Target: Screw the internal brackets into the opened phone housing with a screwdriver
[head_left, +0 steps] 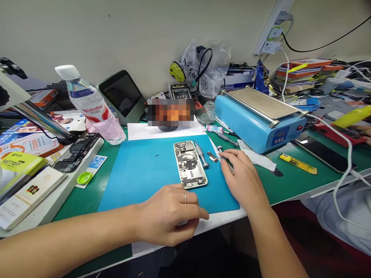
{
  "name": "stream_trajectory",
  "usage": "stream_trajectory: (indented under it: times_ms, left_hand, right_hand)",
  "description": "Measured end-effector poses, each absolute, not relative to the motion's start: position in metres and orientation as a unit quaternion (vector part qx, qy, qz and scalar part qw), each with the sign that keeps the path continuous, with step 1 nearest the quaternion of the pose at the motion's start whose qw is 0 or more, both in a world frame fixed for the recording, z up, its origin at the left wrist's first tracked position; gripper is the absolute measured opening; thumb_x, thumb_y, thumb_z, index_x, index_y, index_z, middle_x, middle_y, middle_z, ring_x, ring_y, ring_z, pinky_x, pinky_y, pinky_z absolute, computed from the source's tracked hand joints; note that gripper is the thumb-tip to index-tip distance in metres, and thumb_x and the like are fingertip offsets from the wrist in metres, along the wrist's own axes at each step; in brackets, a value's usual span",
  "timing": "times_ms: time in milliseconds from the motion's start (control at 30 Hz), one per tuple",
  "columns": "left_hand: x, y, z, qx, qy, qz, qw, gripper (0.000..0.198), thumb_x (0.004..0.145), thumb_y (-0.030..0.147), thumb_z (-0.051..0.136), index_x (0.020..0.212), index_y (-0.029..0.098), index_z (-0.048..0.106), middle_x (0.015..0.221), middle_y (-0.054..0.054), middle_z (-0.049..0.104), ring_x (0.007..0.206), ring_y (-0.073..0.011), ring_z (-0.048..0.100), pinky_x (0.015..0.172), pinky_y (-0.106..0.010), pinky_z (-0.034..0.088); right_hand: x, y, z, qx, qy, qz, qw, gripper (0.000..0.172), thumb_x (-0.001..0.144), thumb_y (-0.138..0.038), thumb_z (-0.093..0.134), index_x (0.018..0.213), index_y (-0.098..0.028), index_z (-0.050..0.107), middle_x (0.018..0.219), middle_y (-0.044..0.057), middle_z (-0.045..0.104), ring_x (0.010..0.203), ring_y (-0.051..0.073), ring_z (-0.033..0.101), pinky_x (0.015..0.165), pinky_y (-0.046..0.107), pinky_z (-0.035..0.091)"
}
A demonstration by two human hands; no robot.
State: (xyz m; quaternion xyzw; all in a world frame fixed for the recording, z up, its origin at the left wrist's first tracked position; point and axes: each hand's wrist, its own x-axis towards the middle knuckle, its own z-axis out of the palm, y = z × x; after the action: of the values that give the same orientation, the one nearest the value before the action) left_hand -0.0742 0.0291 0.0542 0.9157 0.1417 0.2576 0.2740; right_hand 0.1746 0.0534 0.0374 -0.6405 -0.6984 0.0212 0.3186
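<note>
An opened phone (pixel 191 165) with its inner parts bare lies on the blue mat (pixel 139 166). My left hand (pixel 172 214) is at the mat's front edge, just below the phone, its fingers curled in; whatever they may hold is hidden. To the right, my right hand (pixel 245 177) has its fingertips around a small grey screwdriver (pixel 220 148), whose lower part the fingers cover. A second grey screwdriver (pixel 202 155) rests along the phone's right side. Between it and my right hand is a small dark phone part (pixel 213 157).
A blue heating machine (pixel 246 119) stands behind my right hand, with a yellow cutter (pixel 298 163) and a dark phone (pixel 321 152) beside it. At the left are a tilted water bottle (pixel 92 108), another opened phone (pixel 78 152) and boxes. A person's hand (pixel 363 131) shows at the far right.
</note>
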Motion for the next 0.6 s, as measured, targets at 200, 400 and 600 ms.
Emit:
stream_trajectory:
  times_ms: [200,400,600]
  left_hand:
    - [-0.0731,0.0309,0.0537,0.914,0.142,0.267,0.269,0.023,0.096,0.012,0.053,0.109,0.014,0.072,0.077,-0.002,0.064,0.065,-0.0147,0.056,0.063,-0.031,0.039]
    - [-0.0743,0.0296,0.0482,0.923,0.133,0.257,0.254,0.028,0.091,0.009,0.052,0.11,0.013,0.072,0.07,0.0,0.063,0.056,-0.014,0.052,0.053,-0.032,0.034]
    - [-0.0769,0.0284,0.0469,0.932,0.128,0.235,0.245,0.029,0.091,0.01,0.051,0.11,0.014,0.072,0.068,0.002,0.065,0.055,-0.0134,0.053,0.05,-0.032,0.033]
  right_hand:
    - [0.1743,0.0511,0.042,-0.641,-0.698,0.032,0.319,0.029,0.101,-0.027,0.048,0.119,-0.021,0.07,0.119,0.01,0.071,0.107,0.027,0.069,0.092,0.041,0.055]
    - [0.1733,0.0503,0.0419,-0.654,-0.686,0.034,0.317,0.029,0.101,-0.03,0.05,0.118,-0.021,0.071,0.118,0.01,0.071,0.102,0.026,0.07,0.089,0.039,0.056]
    - [0.1763,0.0521,0.041,-0.674,-0.674,0.025,0.302,0.033,0.096,-0.033,0.055,0.12,-0.018,0.072,0.111,0.013,0.071,0.097,0.029,0.069,0.087,0.043,0.056]
